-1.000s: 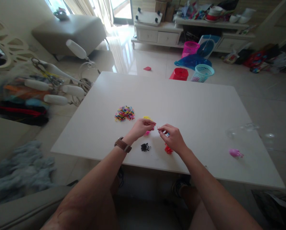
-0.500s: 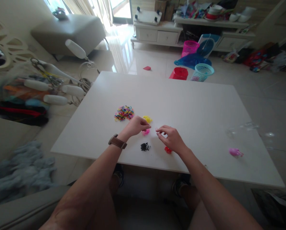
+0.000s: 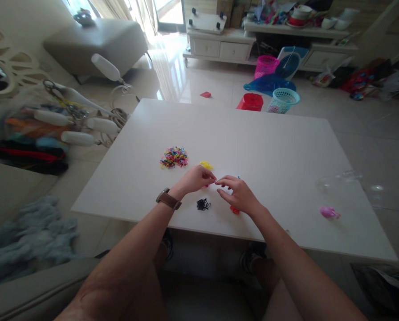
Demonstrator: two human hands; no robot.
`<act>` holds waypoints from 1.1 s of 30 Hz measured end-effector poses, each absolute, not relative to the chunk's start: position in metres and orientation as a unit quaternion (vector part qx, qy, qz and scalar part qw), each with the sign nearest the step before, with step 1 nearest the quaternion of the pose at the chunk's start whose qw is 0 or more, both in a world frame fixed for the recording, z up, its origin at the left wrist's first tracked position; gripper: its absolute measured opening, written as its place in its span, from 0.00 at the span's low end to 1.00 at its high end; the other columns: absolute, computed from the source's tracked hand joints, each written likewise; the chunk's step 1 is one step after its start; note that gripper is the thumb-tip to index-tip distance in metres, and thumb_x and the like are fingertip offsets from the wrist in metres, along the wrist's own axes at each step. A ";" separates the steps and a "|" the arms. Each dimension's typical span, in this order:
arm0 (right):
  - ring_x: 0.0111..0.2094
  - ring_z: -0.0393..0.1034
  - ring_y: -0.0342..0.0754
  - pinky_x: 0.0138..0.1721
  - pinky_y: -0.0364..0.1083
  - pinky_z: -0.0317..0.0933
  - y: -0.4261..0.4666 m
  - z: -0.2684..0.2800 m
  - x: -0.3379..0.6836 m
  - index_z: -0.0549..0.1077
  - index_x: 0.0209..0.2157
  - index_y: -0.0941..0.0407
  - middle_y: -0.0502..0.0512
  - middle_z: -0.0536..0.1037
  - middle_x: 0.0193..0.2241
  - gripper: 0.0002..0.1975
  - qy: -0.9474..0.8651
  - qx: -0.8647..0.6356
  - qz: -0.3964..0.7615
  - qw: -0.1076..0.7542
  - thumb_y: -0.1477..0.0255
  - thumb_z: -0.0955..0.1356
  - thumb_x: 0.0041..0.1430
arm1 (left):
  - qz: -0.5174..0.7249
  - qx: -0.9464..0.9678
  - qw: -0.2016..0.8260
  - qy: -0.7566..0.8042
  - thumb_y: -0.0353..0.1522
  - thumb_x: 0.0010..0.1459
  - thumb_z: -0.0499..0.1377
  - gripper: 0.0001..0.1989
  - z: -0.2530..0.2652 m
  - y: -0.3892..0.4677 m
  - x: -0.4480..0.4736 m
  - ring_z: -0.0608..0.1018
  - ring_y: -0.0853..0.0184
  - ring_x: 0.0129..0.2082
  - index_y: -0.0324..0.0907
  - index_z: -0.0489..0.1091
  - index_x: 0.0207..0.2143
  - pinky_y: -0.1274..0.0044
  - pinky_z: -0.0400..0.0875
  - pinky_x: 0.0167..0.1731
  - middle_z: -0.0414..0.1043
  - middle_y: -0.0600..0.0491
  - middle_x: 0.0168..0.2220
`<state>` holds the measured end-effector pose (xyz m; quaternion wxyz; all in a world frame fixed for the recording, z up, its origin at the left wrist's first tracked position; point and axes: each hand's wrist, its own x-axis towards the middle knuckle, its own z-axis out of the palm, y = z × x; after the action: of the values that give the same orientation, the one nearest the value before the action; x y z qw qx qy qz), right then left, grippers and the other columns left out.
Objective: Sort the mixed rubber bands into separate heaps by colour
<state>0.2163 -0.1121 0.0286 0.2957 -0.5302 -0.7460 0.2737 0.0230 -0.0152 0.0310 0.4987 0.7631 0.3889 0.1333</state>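
My left hand (image 3: 198,178), with a watch on the wrist, is closed in a pinch over the pink rubber bands (image 3: 205,187). Whatever lies in that pinch is too small to make out. Its fingertips meet those of my right hand (image 3: 236,191), whose thumb is held apart from its fingers. Yellow rubber bands (image 3: 206,165) lie just beyond the left hand, black rubber bands (image 3: 203,204) nearer me. Red rubber bands (image 3: 234,209) are partly hidden under my right hand, and a blue bit (image 3: 238,177) shows behind it. A mixed heap of rubber bands (image 3: 174,158) lies farther left.
All this lies on a white table (image 3: 253,142). A pink object (image 3: 329,212) and a clear plastic piece (image 3: 348,176) are on its right side. Beyond the far edge stand a red bin (image 3: 250,101) and a light blue basket (image 3: 284,99). A lamp (image 3: 102,125) is at left.
My left hand has moved right, bringing its fingertips to my right hand's. The small pink band seen at the right fingertips before no longer shows there.
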 end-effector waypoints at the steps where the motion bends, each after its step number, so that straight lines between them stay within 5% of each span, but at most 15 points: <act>1: 0.40 0.74 0.47 0.39 0.46 0.68 -0.112 0.028 0.217 0.77 0.44 0.52 0.55 0.78 0.45 0.11 -0.743 -0.537 0.270 0.296 0.75 0.68 0.60 | 0.132 0.762 0.484 0.409 0.31 0.54 0.62 0.09 0.031 -0.013 0.021 0.73 0.71 0.23 0.36 0.82 0.33 0.80 0.62 0.24 0.75 0.52 0.22; 13: 0.37 0.73 0.46 0.39 0.47 0.68 -0.113 0.031 0.218 0.77 0.40 0.53 0.55 0.75 0.42 0.08 -0.724 -0.567 0.261 0.293 0.75 0.67 0.61 | 0.062 0.785 0.357 0.502 0.23 0.50 0.62 0.08 0.016 -0.005 0.009 0.73 0.67 0.23 0.38 0.80 0.23 0.76 0.64 0.29 0.75 0.48 0.20; 33: 0.35 0.73 0.44 0.37 0.45 0.67 -0.114 0.031 0.220 0.76 0.39 0.54 0.55 0.75 0.41 0.07 -0.722 -0.579 0.262 0.272 0.75 0.66 0.62 | 0.073 0.753 0.419 0.502 0.24 0.46 0.61 0.10 0.010 0.009 -0.005 0.67 0.71 0.18 0.38 0.73 0.14 0.78 0.59 0.24 0.66 0.54 0.13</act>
<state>0.2196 -0.1145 0.0313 0.2720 -0.5793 -0.7223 0.2622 -0.0052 0.0086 0.0096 0.4190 0.7528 0.5024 0.0726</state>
